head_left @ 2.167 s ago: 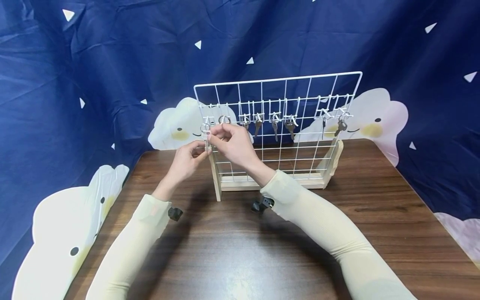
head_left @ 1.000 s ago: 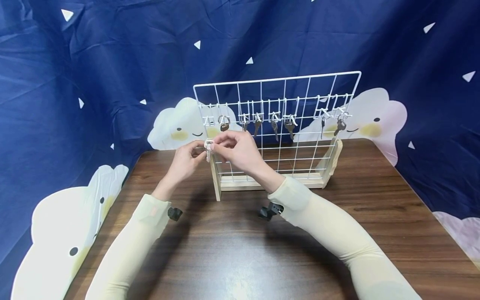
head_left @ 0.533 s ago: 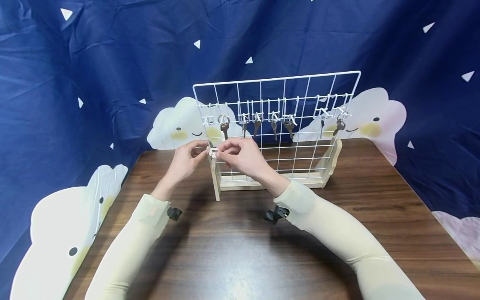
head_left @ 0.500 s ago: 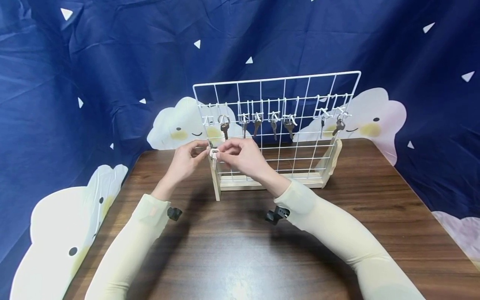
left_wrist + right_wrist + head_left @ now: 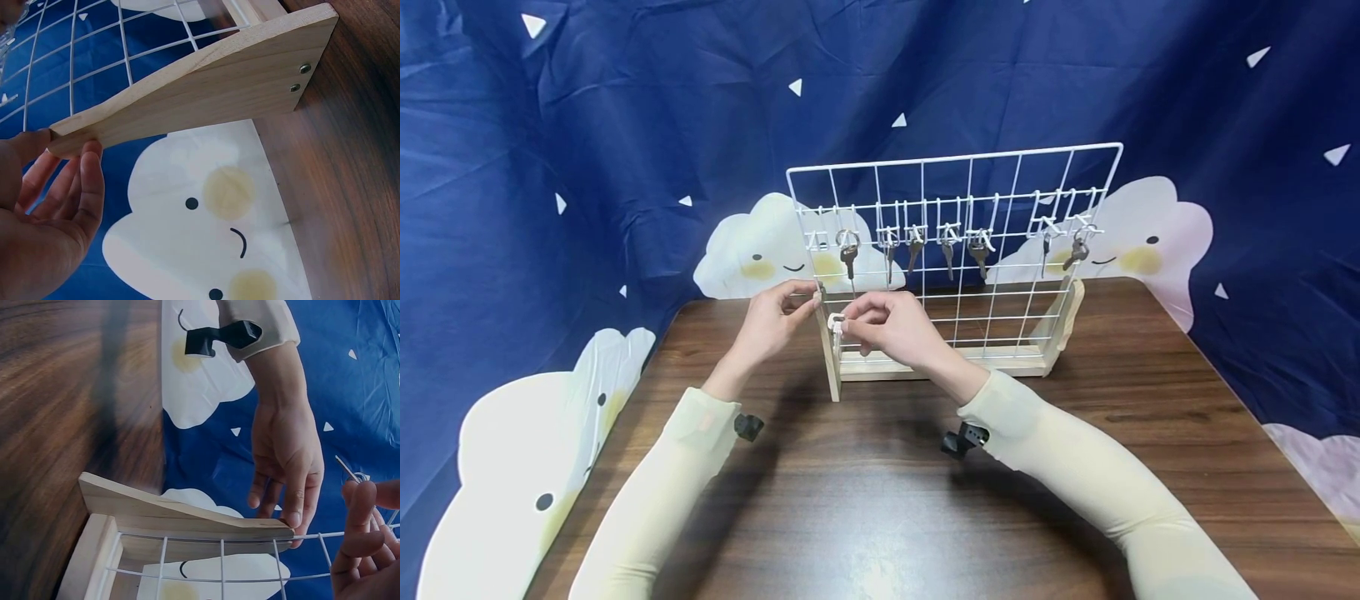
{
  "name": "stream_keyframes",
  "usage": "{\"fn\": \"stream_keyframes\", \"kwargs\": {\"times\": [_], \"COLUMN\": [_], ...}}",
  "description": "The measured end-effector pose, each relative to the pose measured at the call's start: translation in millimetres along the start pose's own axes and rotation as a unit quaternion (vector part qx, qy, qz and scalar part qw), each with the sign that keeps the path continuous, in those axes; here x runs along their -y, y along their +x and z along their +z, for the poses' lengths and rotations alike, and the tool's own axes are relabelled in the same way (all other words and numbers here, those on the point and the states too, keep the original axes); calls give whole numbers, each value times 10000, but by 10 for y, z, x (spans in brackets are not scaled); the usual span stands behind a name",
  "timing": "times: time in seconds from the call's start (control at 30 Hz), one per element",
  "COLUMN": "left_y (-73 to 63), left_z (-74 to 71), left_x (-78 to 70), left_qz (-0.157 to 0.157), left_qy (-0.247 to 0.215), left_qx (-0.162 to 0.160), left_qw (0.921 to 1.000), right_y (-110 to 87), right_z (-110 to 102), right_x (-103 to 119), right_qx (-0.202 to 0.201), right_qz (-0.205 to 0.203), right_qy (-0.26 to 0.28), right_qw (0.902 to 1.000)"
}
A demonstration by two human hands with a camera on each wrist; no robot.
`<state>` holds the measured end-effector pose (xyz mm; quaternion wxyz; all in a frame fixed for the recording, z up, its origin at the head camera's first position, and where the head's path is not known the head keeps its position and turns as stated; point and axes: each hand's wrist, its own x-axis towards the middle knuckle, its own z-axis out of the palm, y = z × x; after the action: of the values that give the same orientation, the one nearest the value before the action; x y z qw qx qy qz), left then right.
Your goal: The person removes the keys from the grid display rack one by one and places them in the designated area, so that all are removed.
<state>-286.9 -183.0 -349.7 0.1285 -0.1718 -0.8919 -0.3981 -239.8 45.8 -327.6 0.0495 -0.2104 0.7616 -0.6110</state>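
My left hand (image 5: 772, 321) holds the top end of the rack's left wooden side piece (image 5: 200, 81), thumb on one face and fingers on the other. Between the thumb and fingers of my right hand (image 5: 901, 329) is a key (image 5: 836, 323) on a ring, in front of the lower left of the white wire rack (image 5: 955, 159). The right wrist view shows only its thin blade and part of the ring; the fingers cover the rest. Other keys, such as a dark key (image 5: 850, 260) on a ring, hang from the hooks. The leftmost hook (image 5: 815, 242) bears no key.
The rack stands on a wooden base bar (image 5: 887, 369) towards the back of a brown wood-grain table (image 5: 850, 500). Behind it hangs a blue cloth (image 5: 700, 125) with clouds and white triangles. A black wrist camera (image 5: 748, 427) sits on the left sleeve.
The key's ring has come off the leftmost hook. My right hand has carried the key down and slightly right. The left hand has stayed on the side piece.
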Motion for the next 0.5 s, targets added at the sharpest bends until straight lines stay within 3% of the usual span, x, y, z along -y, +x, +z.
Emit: {"fn": "stream_keyframes", "kwargs": {"times": [0.23, 0.5], "left_y": [0, -5], "left_z": [-2, -2], "left_x": [6, 4], "left_qz": [-11, 15], "left_qy": [-27, 1], "left_qx": [14, 3], "left_qw": [10000, 10000], "right_y": [-44, -70], "right_z": [9, 33], "right_x": [-89, -222], "right_qx": [111, 204], "right_qz": [-38, 64], "right_qy": [-287, -134], "right_qw": [9995, 9997]}}
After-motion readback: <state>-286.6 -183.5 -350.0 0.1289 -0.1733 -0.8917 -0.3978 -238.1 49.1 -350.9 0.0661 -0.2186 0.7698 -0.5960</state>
